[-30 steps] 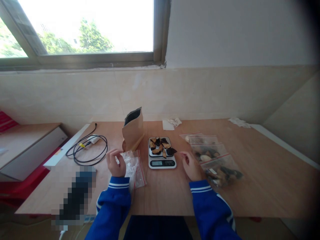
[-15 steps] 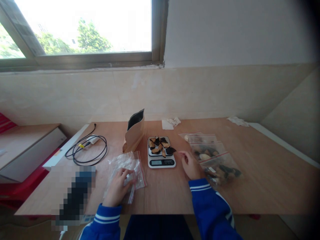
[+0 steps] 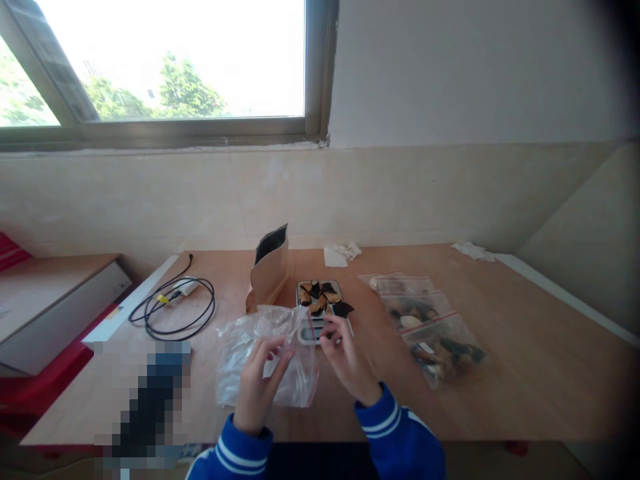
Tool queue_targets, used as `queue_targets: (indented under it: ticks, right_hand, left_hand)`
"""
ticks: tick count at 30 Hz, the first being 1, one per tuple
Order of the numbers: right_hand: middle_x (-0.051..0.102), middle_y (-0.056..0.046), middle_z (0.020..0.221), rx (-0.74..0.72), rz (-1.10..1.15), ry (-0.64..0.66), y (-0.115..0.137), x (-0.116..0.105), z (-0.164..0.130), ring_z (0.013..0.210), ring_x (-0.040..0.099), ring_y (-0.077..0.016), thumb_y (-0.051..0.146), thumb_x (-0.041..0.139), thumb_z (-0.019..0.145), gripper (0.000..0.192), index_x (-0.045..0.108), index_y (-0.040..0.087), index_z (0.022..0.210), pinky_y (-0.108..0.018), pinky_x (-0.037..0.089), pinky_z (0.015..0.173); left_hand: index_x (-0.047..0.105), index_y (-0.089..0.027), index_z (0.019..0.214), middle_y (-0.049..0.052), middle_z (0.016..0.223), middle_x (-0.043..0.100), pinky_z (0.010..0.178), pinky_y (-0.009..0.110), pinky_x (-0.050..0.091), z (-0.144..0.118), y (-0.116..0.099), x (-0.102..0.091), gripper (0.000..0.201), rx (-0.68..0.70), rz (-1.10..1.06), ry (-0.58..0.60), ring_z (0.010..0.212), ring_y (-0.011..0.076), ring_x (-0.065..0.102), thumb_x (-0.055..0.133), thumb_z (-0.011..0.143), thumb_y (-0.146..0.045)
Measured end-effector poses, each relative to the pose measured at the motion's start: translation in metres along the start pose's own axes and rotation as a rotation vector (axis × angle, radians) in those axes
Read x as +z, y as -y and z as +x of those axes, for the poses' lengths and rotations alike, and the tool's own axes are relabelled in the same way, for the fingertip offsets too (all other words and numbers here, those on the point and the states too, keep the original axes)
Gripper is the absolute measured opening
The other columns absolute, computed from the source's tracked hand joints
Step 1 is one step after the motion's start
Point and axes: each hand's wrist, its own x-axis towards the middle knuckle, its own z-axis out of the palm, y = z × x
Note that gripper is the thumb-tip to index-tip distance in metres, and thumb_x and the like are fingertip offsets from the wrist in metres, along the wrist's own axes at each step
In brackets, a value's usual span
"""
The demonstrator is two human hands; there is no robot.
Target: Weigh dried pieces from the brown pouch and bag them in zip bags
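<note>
My left hand (image 3: 263, 380) pinches a clear zip-lock bag (image 3: 295, 383), whose red-lined edge faces right. My right hand (image 3: 349, 357) is just right of that edge, fingers bent and apart, with nothing visible in them. Behind the hands is a white kitchen scale (image 3: 346, 328), its display partly covered by the bag and my right fingers. Curled dark-and-tan dried pieces (image 3: 316, 307) lie on its platform. More clear plastic bags (image 3: 233, 360) are under and left of the held one.
An open brown paper pouch (image 3: 267, 277) stands left of the scale. Filled zip bags (image 3: 445, 353) lie to the right. A coiled black cable (image 3: 173, 310) and a pixelated dark object (image 3: 150, 400) are at left. Crumpled tissue (image 3: 347, 251) is near the wall.
My left hand has moved right, drawing a clear bag from the pile partly over the scale's front. My right hand has come left and nearer, from beside the scale to the bag's edge.
</note>
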Motion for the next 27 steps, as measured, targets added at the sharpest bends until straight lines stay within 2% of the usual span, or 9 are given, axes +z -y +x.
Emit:
queue_targets:
  ticks: [3, 7, 9, 11, 14, 17, 21, 26, 27]
  right_hand:
    - [0.062, -0.001, 0.078, 0.089, 0.208, 0.079, 0.01, 0.008, 0.002, 0.063, 0.058, -0.0153, 0.043, 0.05, 0.088, 0.034, 0.046, 0.022, 0.115, -0.028, 0.049, 0.061]
    - [0.055, 0.003, 0.065, 0.169, 0.286, 0.031, 0.006, -0.016, 0.011, 0.057, 0.055, -0.0145, 0.046, 0.057, 0.083, 0.029, 0.051, 0.022, 0.098, -0.026, 0.047, 0.054]
    - [0.059, 0.0, 0.072, 0.128, 0.239, 0.067, 0.004, -0.032, 0.012, 0.065, 0.059, -0.0162, 0.049, 0.058, 0.082, 0.034, 0.053, 0.021, 0.101, -0.028, 0.05, 0.059]
    - [0.063, -0.006, 0.091, 0.069, 0.143, 0.092, 0.003, -0.043, 0.012, 0.083, 0.062, -0.0194, 0.051, 0.05, 0.086, 0.037, 0.054, 0.021, 0.108, -0.032, 0.052, 0.072]
    - [0.06, -0.01, 0.113, 0.019, -0.057, -0.032, -0.003, -0.047, 0.016, 0.105, 0.057, -0.0223, 0.048, 0.04, 0.091, 0.036, 0.053, 0.023, 0.113, -0.038, 0.048, 0.09]
    - [0.057, -0.012, 0.112, -0.05, -0.289, -0.2, -0.022, -0.035, 0.025, 0.108, 0.053, -0.0256, 0.047, 0.045, 0.089, 0.034, 0.052, 0.021, 0.111, -0.045, 0.043, 0.097]
    - [0.052, -0.019, 0.117, -0.1, -0.514, -0.283, -0.051, -0.008, 0.038, 0.114, 0.047, -0.0323, 0.049, 0.046, 0.088, 0.042, 0.049, 0.016, 0.114, -0.054, 0.04, 0.096]
    - [0.047, -0.024, 0.124, -0.095, -0.615, -0.329, -0.071, 0.016, 0.046, 0.12, 0.042, -0.037, 0.045, 0.045, 0.087, 0.052, 0.04, 0.011, 0.126, -0.057, 0.039, 0.095]
    - [0.048, -0.024, 0.123, -0.088, -0.62, -0.33, -0.073, 0.018, 0.046, 0.119, 0.042, -0.0372, 0.044, 0.046, 0.087, 0.052, 0.04, 0.01, 0.126, -0.057, 0.039, 0.095]
  left_hand:
    - [0.064, -0.024, 0.096, 0.003, 0.078, 0.062, 0.064, 0.031, 0.05, 0.005, -0.009, 0.011, 0.018, 0.021, -0.077, -0.056, 0.069, 0.0177, 0.057, 0.059, 0.083, -0.034]
    - [0.062, -0.022, 0.087, 0.003, 0.077, 0.06, 0.066, 0.031, 0.048, 0.017, -0.002, 0.017, 0.016, -0.073, -0.149, -0.237, 0.07, 0.017, 0.056, 0.055, 0.086, -0.036]
    - [0.061, -0.021, 0.088, 0.004, 0.081, 0.061, 0.07, 0.032, 0.048, 0.026, 0.004, 0.021, 0.02, -0.134, -0.21, -0.249, 0.075, 0.018, 0.058, 0.054, 0.086, -0.04]
    - [0.059, -0.021, 0.091, 0.005, 0.087, 0.061, 0.073, 0.032, 0.048, 0.035, 0.011, 0.027, 0.023, -0.17, -0.265, -0.291, 0.081, 0.019, 0.058, 0.05, 0.087, -0.042]
    - [0.056, -0.021, 0.089, 0.005, 0.088, 0.058, 0.078, 0.035, 0.047, 0.049, 0.023, 0.04, 0.025, -0.135, -0.209, -0.431, 0.084, 0.0194, 0.056, 0.046, 0.089, -0.043]
    - [0.051, -0.021, 0.083, 0.006, 0.087, 0.053, 0.086, 0.041, 0.044, 0.061, 0.037, 0.055, 0.026, -0.044, -0.094, -0.562, 0.091, 0.0217, 0.053, 0.043, 0.089, -0.044]
    - [0.047, -0.02, 0.089, 0.011, 0.103, 0.054, 0.093, 0.045, 0.042, 0.064, 0.055, 0.071, 0.024, -0.014, -0.128, -0.548, 0.103, 0.0234, 0.053, 0.038, 0.091, -0.042]
    - [0.047, -0.02, 0.096, 0.013, 0.114, 0.057, 0.093, 0.049, 0.044, 0.056, 0.07, 0.075, 0.025, -0.123, -0.237, -0.623, 0.109, 0.0256, 0.055, 0.034, 0.091, -0.041]
    - [0.047, -0.02, 0.097, 0.013, 0.115, 0.057, 0.093, 0.049, 0.045, 0.055, 0.073, 0.075, 0.026, -0.161, -0.24, -0.606, 0.111, 0.0254, 0.054, 0.032, 0.092, -0.041]
